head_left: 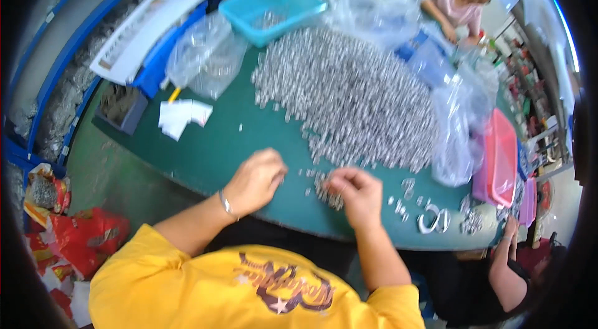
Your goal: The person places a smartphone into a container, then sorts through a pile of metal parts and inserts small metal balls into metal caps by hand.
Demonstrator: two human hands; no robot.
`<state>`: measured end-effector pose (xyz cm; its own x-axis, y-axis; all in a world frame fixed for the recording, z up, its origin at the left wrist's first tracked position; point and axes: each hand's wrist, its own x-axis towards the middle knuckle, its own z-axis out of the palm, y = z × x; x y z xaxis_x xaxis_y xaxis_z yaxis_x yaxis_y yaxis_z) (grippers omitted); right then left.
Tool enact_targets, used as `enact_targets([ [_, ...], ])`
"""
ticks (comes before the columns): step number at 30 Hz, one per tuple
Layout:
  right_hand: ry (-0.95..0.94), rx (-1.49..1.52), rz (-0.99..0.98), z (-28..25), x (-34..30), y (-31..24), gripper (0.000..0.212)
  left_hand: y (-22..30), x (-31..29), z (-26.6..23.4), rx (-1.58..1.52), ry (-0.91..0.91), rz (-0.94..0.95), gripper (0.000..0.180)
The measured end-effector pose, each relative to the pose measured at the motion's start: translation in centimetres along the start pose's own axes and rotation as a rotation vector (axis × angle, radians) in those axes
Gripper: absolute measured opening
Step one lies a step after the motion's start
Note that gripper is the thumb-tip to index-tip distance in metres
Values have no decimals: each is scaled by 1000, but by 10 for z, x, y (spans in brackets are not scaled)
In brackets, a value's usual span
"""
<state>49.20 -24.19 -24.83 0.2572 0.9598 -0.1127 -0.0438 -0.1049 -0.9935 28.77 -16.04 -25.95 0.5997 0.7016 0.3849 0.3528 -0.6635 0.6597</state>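
On the green tabletop [212, 148] lies a wide heap of small shiny silver metal pieces [355, 92]. My left hand [255, 179], with a silver bracelet at the wrist, hovers near the front edge, its fingers curled together. Any small thing in those fingers is hidden. To its right, my right hand [360, 195] pinches at a small separate pile of metal pieces [325, 192]. Which piece it grips, if any, is too small to make out. A few loose bits lie between the two hands.
A turquoise basket [271, 14] stands behind the heap, clear plastic bags [451, 129] to its right. Small white papers [182, 116] lie left. Silver rings [430, 220] and a pink basket [496, 161] are at right. One person [458, 2] sits across; another person's arm [506, 260] reaches in at right.
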Motion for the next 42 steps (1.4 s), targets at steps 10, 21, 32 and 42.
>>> enact_targets([
  [10,-111,861,261,-12,-17,11,9,10,2,-3,-165,17,-169,13],
  [21,-115,685,15,17,-42,15,18,31,-18,19,-1675,-215,-869,12],
  [32,4,17,-507,27,-50,21,40,38,-24,25,-1126,-20,-363,20],
  [42,-17,-315,-589,18,-48,16,26,34,-20,7,-356,109,119,26],
])
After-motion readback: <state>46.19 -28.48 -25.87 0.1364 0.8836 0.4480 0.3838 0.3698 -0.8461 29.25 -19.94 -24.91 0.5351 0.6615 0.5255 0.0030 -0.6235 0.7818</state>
